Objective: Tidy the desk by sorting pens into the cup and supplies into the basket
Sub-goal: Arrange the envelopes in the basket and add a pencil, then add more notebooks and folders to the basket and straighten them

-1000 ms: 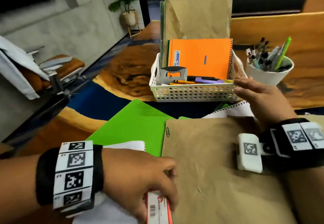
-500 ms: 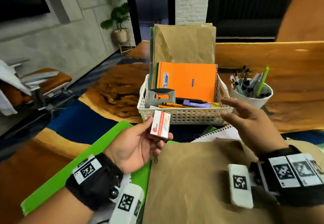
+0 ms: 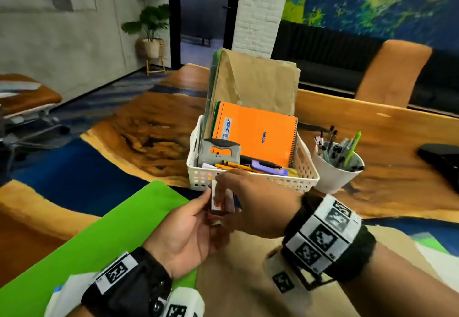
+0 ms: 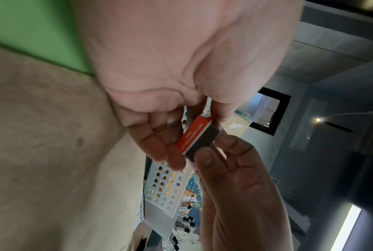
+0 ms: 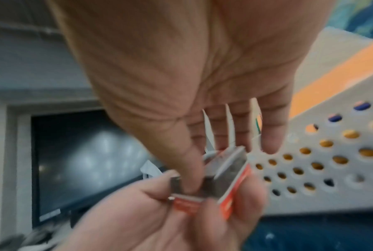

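A small red and white box [image 3: 218, 201] is held just in front of the white perforated basket [image 3: 273, 184]. My left hand [image 3: 211, 208] grips the box from below, thumb on one face and fingers curled behind it. My right hand [image 3: 224, 192] comes over from the right and pinches the box's upper end. The left wrist view shows the red side of the box [image 4: 197, 135] with the right thumb on its dark end. In the blurred right wrist view the box [image 5: 224, 178] looks open at its top. The white cup [image 3: 332, 175], right of the basket, holds several pens.
The basket holds an orange notebook [image 3: 258, 135], a grey stapler [image 3: 219, 151], pens and a tall brown envelope [image 3: 255, 80]. A green folder [image 3: 87, 229] and a brown envelope [image 3: 236, 279] lie on the desk under my hands. A black object [image 3: 442, 157] sits far right.
My left hand lifted the box from the desk's near edge up toward the basket. My right hand swung left from beside the basket and took hold of the box's top.
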Demonstrator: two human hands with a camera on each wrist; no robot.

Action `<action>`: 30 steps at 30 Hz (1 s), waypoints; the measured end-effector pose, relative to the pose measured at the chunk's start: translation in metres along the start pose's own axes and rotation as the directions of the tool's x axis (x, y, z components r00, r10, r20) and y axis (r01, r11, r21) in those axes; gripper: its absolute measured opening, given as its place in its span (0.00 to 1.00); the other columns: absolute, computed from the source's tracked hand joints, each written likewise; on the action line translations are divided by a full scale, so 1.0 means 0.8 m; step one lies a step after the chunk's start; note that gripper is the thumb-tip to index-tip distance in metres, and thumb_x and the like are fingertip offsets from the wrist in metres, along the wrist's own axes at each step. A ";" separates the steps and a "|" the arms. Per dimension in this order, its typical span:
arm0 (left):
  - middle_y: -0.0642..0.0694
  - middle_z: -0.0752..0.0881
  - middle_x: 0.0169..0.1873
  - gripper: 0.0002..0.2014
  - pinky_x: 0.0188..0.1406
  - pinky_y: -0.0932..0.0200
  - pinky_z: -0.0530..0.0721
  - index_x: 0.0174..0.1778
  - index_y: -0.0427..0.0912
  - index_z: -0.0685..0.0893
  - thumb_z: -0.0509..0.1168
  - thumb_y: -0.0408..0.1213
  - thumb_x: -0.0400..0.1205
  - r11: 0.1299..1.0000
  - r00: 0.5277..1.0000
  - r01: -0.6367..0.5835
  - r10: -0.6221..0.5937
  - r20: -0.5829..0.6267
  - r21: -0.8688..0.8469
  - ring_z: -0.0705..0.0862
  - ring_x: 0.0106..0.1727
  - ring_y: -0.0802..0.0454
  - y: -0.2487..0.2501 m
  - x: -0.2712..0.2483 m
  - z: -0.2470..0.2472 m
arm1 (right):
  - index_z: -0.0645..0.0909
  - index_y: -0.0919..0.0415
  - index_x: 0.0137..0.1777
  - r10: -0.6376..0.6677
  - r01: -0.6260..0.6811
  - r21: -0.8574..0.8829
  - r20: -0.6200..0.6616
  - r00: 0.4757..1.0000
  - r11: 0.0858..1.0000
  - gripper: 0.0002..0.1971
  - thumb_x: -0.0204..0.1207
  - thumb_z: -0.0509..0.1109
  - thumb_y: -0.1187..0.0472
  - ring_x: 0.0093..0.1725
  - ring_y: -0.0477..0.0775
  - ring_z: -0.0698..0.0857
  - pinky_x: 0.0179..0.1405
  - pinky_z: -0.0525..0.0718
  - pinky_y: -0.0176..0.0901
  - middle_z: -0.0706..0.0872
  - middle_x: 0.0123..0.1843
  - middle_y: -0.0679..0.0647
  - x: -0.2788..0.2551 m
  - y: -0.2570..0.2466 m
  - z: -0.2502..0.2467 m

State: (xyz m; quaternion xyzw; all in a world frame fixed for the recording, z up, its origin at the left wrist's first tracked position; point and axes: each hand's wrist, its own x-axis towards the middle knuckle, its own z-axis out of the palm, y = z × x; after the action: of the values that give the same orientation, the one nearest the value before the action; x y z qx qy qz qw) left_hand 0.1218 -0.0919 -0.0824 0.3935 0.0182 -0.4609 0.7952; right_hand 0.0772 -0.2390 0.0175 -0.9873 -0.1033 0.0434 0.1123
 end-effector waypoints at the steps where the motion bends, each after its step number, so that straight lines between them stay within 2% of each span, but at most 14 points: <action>1: 0.36 0.87 0.63 0.28 0.46 0.48 0.79 0.73 0.43 0.85 0.58 0.58 0.87 1.000 1.000 -0.013 0.013 0.006 0.011 0.87 0.47 0.43 0.000 0.002 0.001 | 0.79 0.50 0.58 -0.001 0.001 -0.033 -0.008 1.000 0.999 0.19 0.72 0.78 0.46 0.53 0.52 0.81 0.48 0.79 0.42 0.79 0.59 0.48 0.006 0.002 -0.002; 4: 0.36 0.88 0.65 0.27 0.46 0.48 0.79 0.71 0.49 0.87 0.53 0.61 0.88 0.995 0.997 -0.041 0.035 0.071 0.090 0.88 0.52 0.40 0.001 0.001 0.004 | 0.78 0.51 0.58 0.023 -0.023 -0.075 0.003 1.000 0.997 0.25 0.67 0.80 0.41 0.50 0.53 0.82 0.46 0.81 0.44 0.82 0.56 0.50 0.013 0.012 -0.016; 7: 0.34 0.87 0.66 0.28 0.44 0.49 0.80 0.73 0.49 0.83 0.53 0.62 0.87 0.997 0.997 -0.023 0.017 0.077 0.076 0.89 0.53 0.39 0.004 0.000 0.006 | 0.74 0.51 0.62 0.119 -0.117 -0.114 0.011 0.993 0.987 0.27 0.66 0.81 0.50 0.48 0.54 0.82 0.42 0.83 0.46 0.82 0.58 0.50 0.014 0.037 -0.047; 9: 0.34 0.89 0.60 0.28 0.40 0.51 0.84 0.73 0.44 0.81 0.57 0.60 0.87 0.999 0.999 -0.026 0.025 0.034 0.035 0.90 0.48 0.41 0.005 0.003 0.002 | 0.72 0.51 0.65 0.240 -0.232 -0.289 -0.007 0.971 0.929 0.30 0.65 0.81 0.52 0.50 0.54 0.80 0.42 0.82 0.45 0.79 0.60 0.51 0.020 0.070 -0.072; 12: 0.35 0.88 0.51 0.28 0.35 0.54 0.86 0.72 0.40 0.83 0.62 0.58 0.85 0.999 0.999 -0.045 0.045 -0.008 -0.018 0.88 0.40 0.46 0.004 0.007 -0.003 | 0.73 0.49 0.65 0.412 -0.344 -0.531 0.012 0.911 0.775 0.31 0.64 0.82 0.52 0.54 0.54 0.77 0.48 0.85 0.49 0.78 0.61 0.53 0.036 0.119 -0.093; 14: 0.37 0.88 0.48 0.28 0.33 0.55 0.86 0.71 0.40 0.84 0.63 0.58 0.85 0.998 0.999 -0.046 0.046 -0.013 -0.033 0.87 0.39 0.47 0.002 0.009 -0.005 | 0.74 0.51 0.65 0.494 -0.344 -0.608 0.091 0.865 0.715 0.29 0.65 0.82 0.53 0.54 0.55 0.80 0.48 0.86 0.49 0.80 0.60 0.53 0.050 0.135 -0.089; 17: 0.38 0.87 0.47 0.27 0.34 0.55 0.85 0.70 0.40 0.85 0.63 0.58 0.85 0.998 0.999 -0.048 0.048 -0.008 -0.045 0.87 0.39 0.48 0.001 0.009 -0.007 | 0.75 0.54 0.64 0.523 -0.270 -0.673 0.202 0.828 0.688 0.27 0.67 0.81 0.55 0.56 0.58 0.84 0.51 0.87 0.49 0.82 0.61 0.53 0.074 0.146 -0.070; 19: 0.38 0.87 0.46 0.27 0.34 0.56 0.85 0.70 0.40 0.85 0.62 0.59 0.86 0.997 0.998 -0.058 0.058 -0.006 -0.047 0.86 0.39 0.48 0.001 0.009 -0.007 | 0.75 0.56 0.66 0.525 -0.229 -0.699 0.242 0.816 0.677 0.26 0.70 0.80 0.57 0.52 0.56 0.83 0.48 0.85 0.46 0.83 0.61 0.52 0.085 0.152 -0.058; 21: 0.38 0.87 0.46 0.27 0.34 0.56 0.84 0.69 0.39 0.85 0.61 0.59 0.86 0.997 0.998 -0.065 0.064 -0.011 -0.049 0.86 0.38 0.49 0.000 0.011 -0.009 | 0.74 0.56 0.67 0.528 -0.212 -0.697 0.275 0.803 0.685 0.24 0.73 0.77 0.58 0.50 0.55 0.79 0.45 0.79 0.43 0.82 0.64 0.52 0.090 0.158 -0.050; 25: 0.39 0.87 0.46 0.28 0.34 0.56 0.84 0.70 0.39 0.85 0.61 0.59 0.86 0.997 0.998 -0.062 0.061 -0.011 -0.049 0.86 0.38 0.49 0.001 0.015 -0.012 | 0.74 0.54 0.64 0.488 -0.273 -0.574 0.261 0.833 0.772 0.22 0.73 0.78 0.58 0.49 0.53 0.78 0.30 0.72 0.38 0.83 0.61 0.54 0.086 0.169 -0.050; 26: 0.39 0.87 0.46 0.28 0.35 0.56 0.83 0.70 0.39 0.85 0.61 0.59 0.86 0.997 0.998 -0.060 0.059 -0.012 -0.052 0.86 0.39 0.49 0.001 0.015 -0.012 | 0.74 0.54 0.66 0.480 -0.302 -0.527 0.241 0.843 0.794 0.24 0.72 0.79 0.59 0.49 0.53 0.79 0.30 0.72 0.38 0.82 0.59 0.53 0.082 0.168 -0.053; 28: 0.40 0.88 0.47 0.27 0.36 0.56 0.83 0.69 0.40 0.85 0.62 0.59 0.86 0.997 0.998 -0.060 0.059 -0.008 -0.053 0.86 0.39 0.49 0.002 0.014 -0.011 | 0.75 0.54 0.68 0.449 -0.327 -0.467 0.178 0.876 0.822 0.27 0.70 0.80 0.59 0.51 0.54 0.80 0.40 0.80 0.43 0.81 0.58 0.51 0.073 0.160 -0.061; 30: 0.41 0.88 0.47 0.26 0.36 0.56 0.82 0.69 0.42 0.86 0.62 0.58 0.85 0.998 0.998 -0.055 0.055 0.004 -0.035 0.86 0.40 0.50 0.006 0.009 -0.007 | 0.77 0.53 0.66 0.379 -0.320 -0.402 0.074 0.922 0.858 0.24 0.71 0.80 0.60 0.56 0.56 0.83 0.52 0.84 0.47 0.83 0.60 0.50 0.059 0.141 -0.074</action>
State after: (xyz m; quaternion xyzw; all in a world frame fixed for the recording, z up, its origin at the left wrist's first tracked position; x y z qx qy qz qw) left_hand 0.1312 -0.0922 -0.0860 0.3787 0.0135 -0.4393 0.8145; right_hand 0.1515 -0.3493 0.0460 -0.9861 0.0635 0.1165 -0.1004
